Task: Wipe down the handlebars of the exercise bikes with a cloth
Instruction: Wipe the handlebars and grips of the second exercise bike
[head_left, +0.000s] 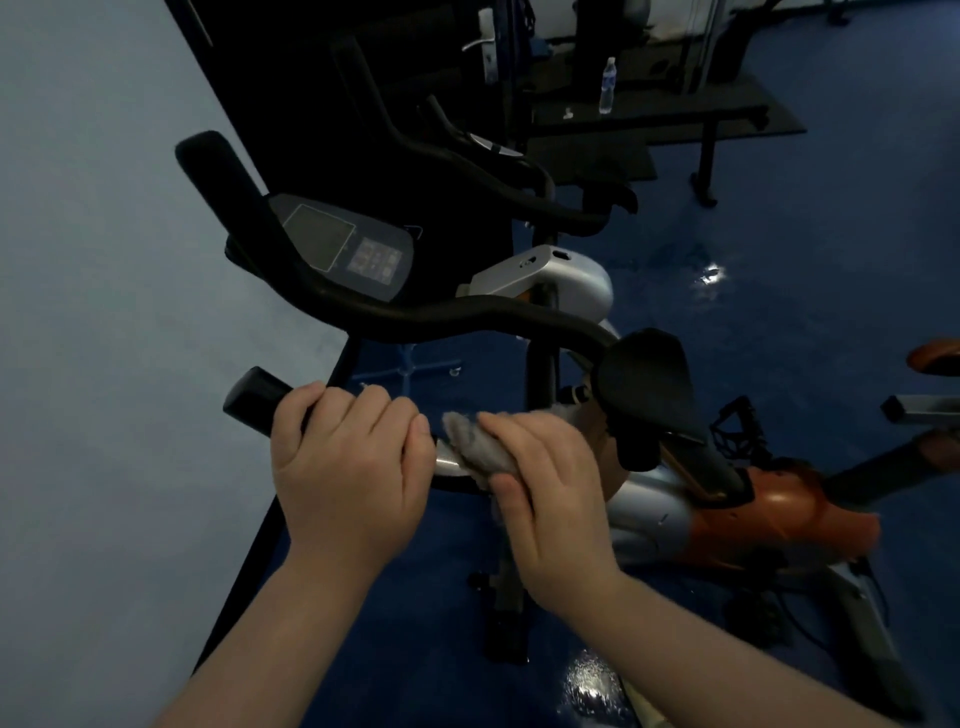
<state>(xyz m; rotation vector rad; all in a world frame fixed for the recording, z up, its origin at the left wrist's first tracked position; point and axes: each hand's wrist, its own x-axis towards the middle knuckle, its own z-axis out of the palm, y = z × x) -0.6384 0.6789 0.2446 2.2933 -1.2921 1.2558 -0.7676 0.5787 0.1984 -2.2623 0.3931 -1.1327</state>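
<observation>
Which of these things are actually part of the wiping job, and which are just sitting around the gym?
Part of the job:
- grey cloth, held in the right hand
- near handlebar, gripped by the left hand
- far handlebar, also on the bike

Just lying about:
- water bottle on the bench
- saddle
- bike display

The left hand (348, 467) grips the near handlebar (254, 397), and the right hand (545, 499) just beside it holds the cloth (478, 447) on the bar. The console (348, 249) lies behind them, the saddle (644, 374) to their right; a water bottle (607, 85) stands on a bench (675, 117) far behind.
</observation>
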